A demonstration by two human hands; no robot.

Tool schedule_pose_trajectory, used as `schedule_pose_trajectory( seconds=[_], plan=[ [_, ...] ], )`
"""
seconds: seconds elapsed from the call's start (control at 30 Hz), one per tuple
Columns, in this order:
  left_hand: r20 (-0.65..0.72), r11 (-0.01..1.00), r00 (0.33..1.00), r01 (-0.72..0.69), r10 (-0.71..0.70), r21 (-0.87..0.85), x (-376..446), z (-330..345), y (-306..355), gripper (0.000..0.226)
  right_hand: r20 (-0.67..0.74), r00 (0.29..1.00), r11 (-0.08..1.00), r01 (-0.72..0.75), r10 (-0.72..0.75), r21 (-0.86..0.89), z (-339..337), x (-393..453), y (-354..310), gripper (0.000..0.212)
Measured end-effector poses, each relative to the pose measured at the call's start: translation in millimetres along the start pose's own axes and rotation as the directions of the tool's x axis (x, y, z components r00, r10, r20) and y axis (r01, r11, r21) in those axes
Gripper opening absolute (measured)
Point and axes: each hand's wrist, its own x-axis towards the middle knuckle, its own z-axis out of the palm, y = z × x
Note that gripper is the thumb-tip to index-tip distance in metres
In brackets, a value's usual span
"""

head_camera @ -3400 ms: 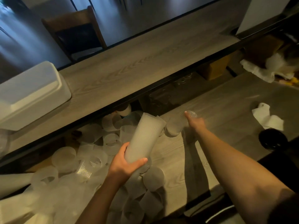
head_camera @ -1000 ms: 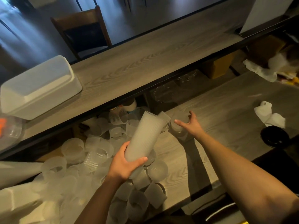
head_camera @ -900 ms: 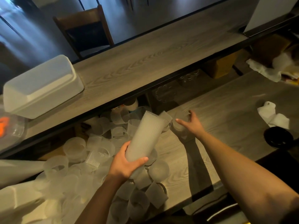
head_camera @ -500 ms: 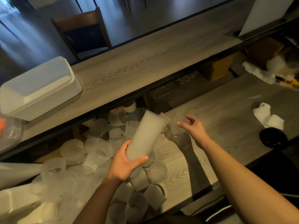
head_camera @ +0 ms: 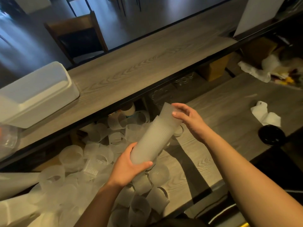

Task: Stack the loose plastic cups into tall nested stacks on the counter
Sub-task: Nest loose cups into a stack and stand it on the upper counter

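A tall nested stack of frosted ribbed plastic cups (head_camera: 152,141) tilts up and to the right above the lower wooden counter (head_camera: 218,125). My left hand (head_camera: 126,167) grips the stack's lower end. My right hand (head_camera: 186,118) holds a single cup (head_camera: 167,110) at the stack's open upper end, thumb and fingers curled round its rim. Several loose frosted cups (head_camera: 98,154) lie heaped on the counter's left part, below and around the stack.
A raised wooden shelf (head_camera: 131,63) runs across above the counter, with a white foam box (head_camera: 37,92) on its left. Crumpled white tissue (head_camera: 264,115) and a black round lid (head_camera: 272,135) lie at the right. More clutter (head_camera: 265,71) sits far right.
My right hand picked a cup off the counter and brought it left to the top of the stack. The left hand has kept its hold on the stack.
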Motion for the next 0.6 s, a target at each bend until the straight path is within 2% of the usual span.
schedule_pose_trajectory(
  seconds=[0.2,0.3,0.5,0.57,0.6],
  plan=[
    [0.005,1.000,1.000,0.012,-0.012,-0.001,0,-2,-3,0.063,-0.004,1.000,0.999,0.028,-0.028,-0.036,14,-2,-4,0.076],
    [0.002,1.000,1.000,0.014,-0.014,-0.007,0,-2,-5,0.063,0.020,0.999,0.996,0.036,-0.035,-0.076,25,-3,-1,0.066],
    [-0.009,0.997,0.999,0.041,-0.042,-0.069,2,-3,-11,0.074,0.146,0.989,0.992,-0.013,0.032,-0.125,49,-6,12,0.062],
    [-0.004,0.994,0.998,0.060,-0.061,-0.090,2,-4,-16,0.079,0.114,0.993,0.994,-0.019,0.031,-0.111,46,-3,17,0.065],
    [-0.006,0.993,0.998,0.068,-0.069,-0.101,2,-4,-17,0.082,0.050,0.998,0.996,-0.036,0.040,-0.076,44,0,20,0.066]
  ],
)
